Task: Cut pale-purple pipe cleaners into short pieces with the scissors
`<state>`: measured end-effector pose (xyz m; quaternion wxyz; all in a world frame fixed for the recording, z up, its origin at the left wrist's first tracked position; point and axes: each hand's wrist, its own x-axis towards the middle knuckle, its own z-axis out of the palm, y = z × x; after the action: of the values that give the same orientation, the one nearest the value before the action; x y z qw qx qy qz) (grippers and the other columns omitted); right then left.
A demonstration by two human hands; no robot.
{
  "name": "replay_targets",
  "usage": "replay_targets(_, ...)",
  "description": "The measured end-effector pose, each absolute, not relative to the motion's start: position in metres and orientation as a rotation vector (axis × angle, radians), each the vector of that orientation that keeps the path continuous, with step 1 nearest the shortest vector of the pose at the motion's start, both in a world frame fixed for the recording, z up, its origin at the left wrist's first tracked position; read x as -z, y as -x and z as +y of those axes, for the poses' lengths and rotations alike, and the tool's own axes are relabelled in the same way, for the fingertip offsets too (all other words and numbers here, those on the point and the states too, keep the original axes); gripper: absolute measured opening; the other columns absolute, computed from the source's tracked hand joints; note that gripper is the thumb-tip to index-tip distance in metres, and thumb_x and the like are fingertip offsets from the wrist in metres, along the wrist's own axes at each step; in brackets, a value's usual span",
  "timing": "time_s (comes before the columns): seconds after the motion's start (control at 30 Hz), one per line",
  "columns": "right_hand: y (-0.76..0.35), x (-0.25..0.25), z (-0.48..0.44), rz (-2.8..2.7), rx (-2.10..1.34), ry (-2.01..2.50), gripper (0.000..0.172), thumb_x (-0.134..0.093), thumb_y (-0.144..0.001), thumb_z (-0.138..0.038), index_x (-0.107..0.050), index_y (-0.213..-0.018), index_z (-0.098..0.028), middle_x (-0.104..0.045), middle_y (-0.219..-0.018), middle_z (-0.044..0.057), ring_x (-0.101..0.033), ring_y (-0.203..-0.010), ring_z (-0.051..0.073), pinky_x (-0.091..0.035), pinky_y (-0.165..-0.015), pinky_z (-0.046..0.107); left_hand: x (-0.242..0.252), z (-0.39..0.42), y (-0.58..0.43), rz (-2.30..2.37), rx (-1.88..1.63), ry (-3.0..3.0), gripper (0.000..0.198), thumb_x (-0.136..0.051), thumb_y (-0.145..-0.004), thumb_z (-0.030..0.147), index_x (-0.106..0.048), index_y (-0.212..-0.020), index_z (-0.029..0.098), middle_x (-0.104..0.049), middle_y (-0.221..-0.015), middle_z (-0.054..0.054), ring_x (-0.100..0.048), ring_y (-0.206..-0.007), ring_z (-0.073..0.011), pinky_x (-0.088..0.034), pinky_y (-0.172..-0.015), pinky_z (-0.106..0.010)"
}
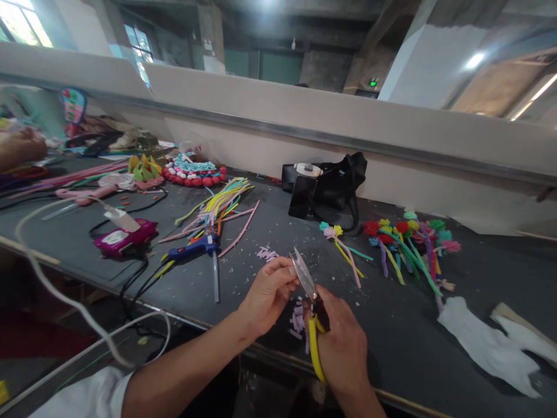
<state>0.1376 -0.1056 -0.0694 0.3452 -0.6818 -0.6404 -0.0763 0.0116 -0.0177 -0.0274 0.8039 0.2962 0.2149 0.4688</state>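
My right hand (343, 342) grips scissors (305, 278) with yellow handles, their blades pointing up and away from me. Close against the blades, the fingertips of my left hand (274, 293) are pinched together; what sits between them is too small to make out. Below the scissors lies a heap of short lilac cut pieces (297, 320), partly covered by my hands. Another small pile of pale pink cut pieces (266, 253) rests just beyond my left hand. Fluffy-headed flowers on coloured stems (333, 231) lie past the scissor tips.
Finished-looking flowers (409, 232) and white cloth (487, 342) lie right. A black bag (343, 180) and phone (303, 196) stand behind. Left are fuzzy stems (224, 200), a blue glue gun (194, 248), a magenta power strip (126, 237) and cables. Another person's hand (21, 148) shows far left.
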Motion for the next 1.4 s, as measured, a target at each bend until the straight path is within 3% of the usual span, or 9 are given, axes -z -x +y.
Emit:
replay_targets(0.63, -0.1329, 0.0662, -0.106, -1.64, 0.191, 1.766, 0.033, -0.048, -0.09, -0.031, -0.058, -0.118, -0.018, -0.069, -0.098, 0.008, -0.063, -0.09, 0.023, -0.053, -0.077, 0.037, 0.0282, -0.0233, -0.0156, 0.453, -1.001, -0.629, 0.015, -0.075, -0.067, 0.019, -0.061, -0.068, 0.014, -0.058, -0.06, 0.002, -0.049, -0.055, -0.0073, -0.039, -0.059, -0.021)
replay_targets(0.93, -0.1354, 0.068, -0.1051, -1.63, 0.14, 1.662, 0.033, -0.046, -0.089, -0.023, -0.06, -0.117, -0.016, -0.071, -0.098, 0.008, -0.067, -0.089, 0.019, -0.054, -0.078, 0.031, 0.0277, -0.024, -0.0167, 0.45, -1.002, -0.625, 0.015, -0.076, -0.064, 0.02, -0.062, -0.066, 0.015, -0.059, -0.058, 0.002, -0.05, -0.056, -0.008, -0.039, -0.06, -0.021)
replay_targets(1.1, -0.1352, 0.065, -0.1055, -1.636, 0.161, 1.745, 0.033, -0.048, -0.089, -0.03, -0.06, -0.118, -0.017, -0.07, -0.097, 0.007, -0.066, -0.088, 0.022, -0.054, -0.076, 0.035, 0.0272, -0.0228, -0.0153, 0.475, -1.012, -0.641, 0.014, -0.076, -0.065, 0.019, -0.063, -0.067, 0.014, -0.058, -0.059, 0.002, -0.049, -0.055, -0.0066, -0.038, -0.058, -0.019)
replay_targets(1.4, -0.1374, 0.0694, -0.106, -1.65, 0.164, 1.702, 0.032, -0.047, -0.089, -0.025, -0.06, -0.117, -0.015, -0.07, -0.104, 0.009, -0.066, -0.094, 0.02, -0.054, -0.081, 0.033, 0.0285, -0.0224, -0.0154, 0.455, -1.006, -0.65, 0.011, -0.073, -0.068, 0.017, -0.062, -0.067, 0.014, -0.059, -0.059, 0.002, -0.049, -0.056, -0.0068, -0.038, -0.059, -0.019)
